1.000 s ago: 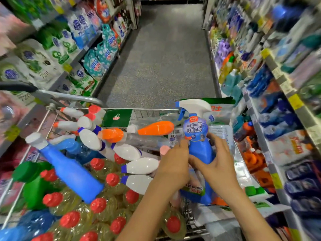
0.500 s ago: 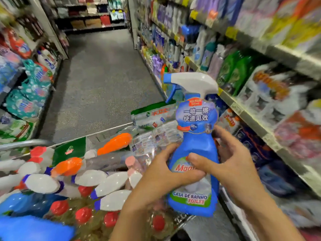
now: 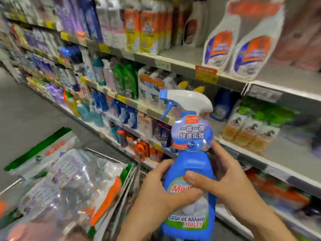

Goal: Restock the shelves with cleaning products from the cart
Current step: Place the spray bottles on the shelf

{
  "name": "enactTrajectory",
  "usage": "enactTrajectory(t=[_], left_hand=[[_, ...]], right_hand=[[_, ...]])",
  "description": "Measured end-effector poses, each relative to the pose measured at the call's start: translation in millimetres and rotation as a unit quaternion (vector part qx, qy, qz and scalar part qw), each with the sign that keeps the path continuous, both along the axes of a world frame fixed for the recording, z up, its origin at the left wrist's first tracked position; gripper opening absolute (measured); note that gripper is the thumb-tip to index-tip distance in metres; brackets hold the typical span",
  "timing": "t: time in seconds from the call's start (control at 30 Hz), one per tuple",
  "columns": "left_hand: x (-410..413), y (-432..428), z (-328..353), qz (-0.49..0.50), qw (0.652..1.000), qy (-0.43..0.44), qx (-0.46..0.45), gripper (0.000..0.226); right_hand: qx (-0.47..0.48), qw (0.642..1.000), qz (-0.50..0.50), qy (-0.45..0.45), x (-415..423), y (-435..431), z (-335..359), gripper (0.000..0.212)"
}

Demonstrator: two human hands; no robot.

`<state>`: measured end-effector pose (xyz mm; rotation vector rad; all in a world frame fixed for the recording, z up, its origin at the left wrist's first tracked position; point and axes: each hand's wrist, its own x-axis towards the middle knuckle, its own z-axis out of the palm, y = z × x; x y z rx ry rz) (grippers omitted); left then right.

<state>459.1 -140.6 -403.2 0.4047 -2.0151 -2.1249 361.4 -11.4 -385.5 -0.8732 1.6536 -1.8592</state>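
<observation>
Gripping spray bottle (image 3: 191,159) upright, both hands curled round its blue body: left hand (image 3: 159,190) with thumb across the label, right hand (image 3: 231,180) opposite. Held just beside cart (image 3: 104,154), before stocked shelves (image 3: 184,66).

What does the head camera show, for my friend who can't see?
The left hand and right hand grip an upright blue spray bottle before shelves full of cleaning products. Bags lie in the cart at lower left.
</observation>
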Motion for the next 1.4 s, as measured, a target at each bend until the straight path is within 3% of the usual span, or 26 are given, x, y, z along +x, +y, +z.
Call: enactTrajectory(t=[0.2,0.47,0.77,0.87,1.0,1.2,1.4], left_hand=[[-92.5,20.8,-22.4,-0.057,0.997,-0.018,-0.045,0.057],[-221.2,22.3,-67.0,-0.036,0.998,-0.035,-0.030,0.063],[-320.6,-6.5,-109.2,-0.048,0.983,-0.037,-0.175,0.057],[-352.5,-17.0,-117.2,-0.055,0.964,-0.012,-0.261,0.049],[-383.3,-22.5,-130.3,-0.078,0.961,-0.003,-0.264,0.043],[-415.0,-28.4,-151.9,-0.121,0.952,-0.026,-0.279,0.032],[-437.4,-24.1,-171.1,-0.104,0.951,-0.027,-0.290,0.048]], right_hand=[[0.006,0.999,-0.045,-0.009,-73.4,40.3,-23.9,0.054],[0.018,0.996,-0.092,0.000,-193.1,38.7,-71.2,0.057],[0.062,0.985,-0.149,0.056,-271.1,6.9,-123.4,0.059],[0.076,0.969,-0.217,0.091,-289.3,-2.9,-136.1,0.055],[0.125,0.939,-0.266,0.177,-311.1,-12.2,-148.0,0.055],[0.241,0.903,-0.311,0.170,-330.6,-20.1,-172.9,0.034],[0.282,0.871,-0.370,0.157,-342.3,-36.6,-184.1,0.048]])
